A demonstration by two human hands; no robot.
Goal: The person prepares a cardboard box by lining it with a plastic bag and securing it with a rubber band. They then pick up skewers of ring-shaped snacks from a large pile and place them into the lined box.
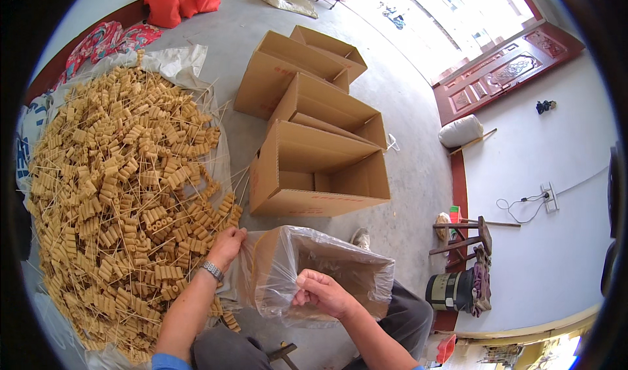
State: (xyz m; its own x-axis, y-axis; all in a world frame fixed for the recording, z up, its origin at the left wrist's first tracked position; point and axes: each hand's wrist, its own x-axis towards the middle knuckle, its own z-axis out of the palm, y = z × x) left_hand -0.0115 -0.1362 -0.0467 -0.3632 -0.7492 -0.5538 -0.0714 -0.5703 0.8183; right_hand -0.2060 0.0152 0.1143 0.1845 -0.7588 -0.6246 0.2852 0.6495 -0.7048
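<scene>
A cardboard box [267,267] stands between my knees, its inside and rim covered by a transparent plastic liner bag [382,272]. My right hand [321,291] pinches a gathered fold of the plastic at the near left of the opening, pulling it into creases. My left hand [228,247] grips the stretched edge of the same liner, out to the left of the box. A metal-band watch sits on the left wrist. Close beside that hand rises a large heap of tan, ridged food pieces on thin wooden skewers [122,198], spread on a white sheet [179,63].
Several open cardboard boxes [328,169] stand in a row beyond the lined one. At the right wall are a wooden stool [483,235] and a dark bucket [449,291]. Red bags [174,2] lie at the far left. An open doorway is at the upper right.
</scene>
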